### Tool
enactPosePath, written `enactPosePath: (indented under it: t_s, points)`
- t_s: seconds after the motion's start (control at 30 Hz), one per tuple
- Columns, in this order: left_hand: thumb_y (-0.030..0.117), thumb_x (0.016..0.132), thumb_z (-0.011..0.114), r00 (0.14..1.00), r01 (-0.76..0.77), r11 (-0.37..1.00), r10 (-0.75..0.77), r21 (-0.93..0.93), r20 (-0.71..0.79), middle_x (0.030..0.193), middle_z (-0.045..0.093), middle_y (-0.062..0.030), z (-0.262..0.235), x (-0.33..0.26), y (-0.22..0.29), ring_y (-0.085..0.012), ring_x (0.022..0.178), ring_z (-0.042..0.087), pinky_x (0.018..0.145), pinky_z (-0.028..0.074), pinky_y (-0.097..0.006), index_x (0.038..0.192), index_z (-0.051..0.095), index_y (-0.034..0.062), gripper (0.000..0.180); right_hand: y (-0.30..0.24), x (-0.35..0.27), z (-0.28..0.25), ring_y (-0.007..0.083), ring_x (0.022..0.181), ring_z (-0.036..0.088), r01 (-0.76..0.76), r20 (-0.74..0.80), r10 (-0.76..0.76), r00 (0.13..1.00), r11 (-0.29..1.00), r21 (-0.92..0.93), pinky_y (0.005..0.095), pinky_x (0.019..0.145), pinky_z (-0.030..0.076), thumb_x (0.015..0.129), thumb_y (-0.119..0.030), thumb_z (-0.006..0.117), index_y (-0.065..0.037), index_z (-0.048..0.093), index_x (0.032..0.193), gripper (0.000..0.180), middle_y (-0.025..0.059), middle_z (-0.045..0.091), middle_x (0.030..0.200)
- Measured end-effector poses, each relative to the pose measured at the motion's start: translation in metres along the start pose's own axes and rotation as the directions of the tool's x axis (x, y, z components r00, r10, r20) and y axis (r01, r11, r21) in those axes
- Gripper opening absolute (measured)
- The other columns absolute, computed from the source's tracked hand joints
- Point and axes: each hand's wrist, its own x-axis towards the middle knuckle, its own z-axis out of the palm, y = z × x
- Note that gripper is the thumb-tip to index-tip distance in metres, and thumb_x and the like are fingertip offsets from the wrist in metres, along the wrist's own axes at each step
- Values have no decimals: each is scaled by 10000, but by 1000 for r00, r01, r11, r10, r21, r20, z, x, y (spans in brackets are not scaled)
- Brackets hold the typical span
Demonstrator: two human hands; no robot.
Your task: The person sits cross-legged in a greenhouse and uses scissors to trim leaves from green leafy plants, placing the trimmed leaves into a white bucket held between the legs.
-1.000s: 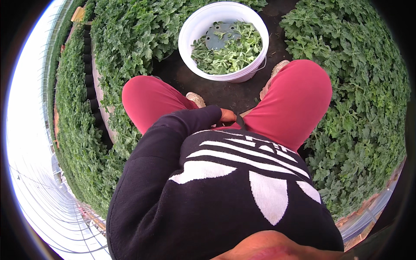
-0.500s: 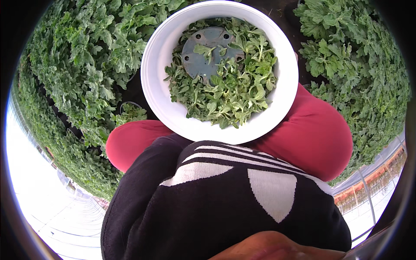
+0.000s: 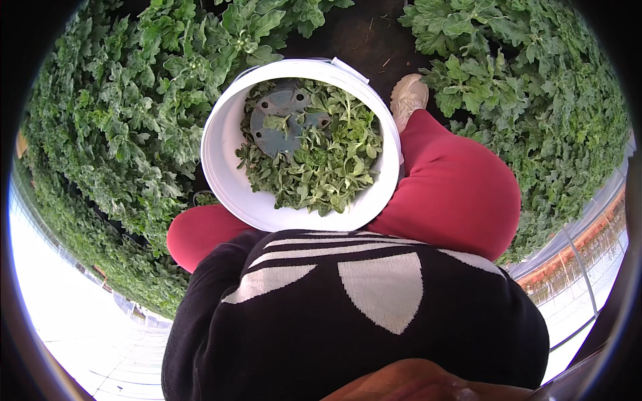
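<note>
Your hands are both hidden under the black sweater, so their grip cannot be told. From there the white bucket of cut green leaves sits directly ahead, against your red trousers, between the plant rows.

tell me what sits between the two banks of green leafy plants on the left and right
In the head view, a round white plastic bucket part full of cut green leaves, the person's red-trousered legs, a pale shoe and dark ground.
</note>
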Motion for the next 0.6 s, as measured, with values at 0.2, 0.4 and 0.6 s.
enactPosePath:
  t_s: [0.2,0.4,0.6]
  points:
    - [232,1006,545,982,-55,986,82,158,-171,1041,722,-102,-39,-8,-31,-184,987,667,874,513,-328,1134,679,-17,310,-82,-50,138,288,1109,686,-67,-146,208,967,765,640,485,867,556,944,-406,572,-148,743,1172,384,97,720,1193]
    - [241,1016,540,947,-196,917,270,347,-177,1032,724,-100,-53,22,-19,-181,995,667,881,512,-323,1135,674,-27,322,-251,-96,346,325,1098,685,-156,37,372,927,294,943,491,872,552,939,-426,565,-102,745,1137,421,156,716,1171]
    - [250,1025,535,947,-243,832,316,499,-65,1024,726,-97,-13,44,14,-179,1003,668,888,510,-318,1135,670,-36,335,-343,-91,412,375,1011,695,-135,111,548,829,5,991,513,848,538,930,-464,520,-97,746,1047,447,213,718,1082]
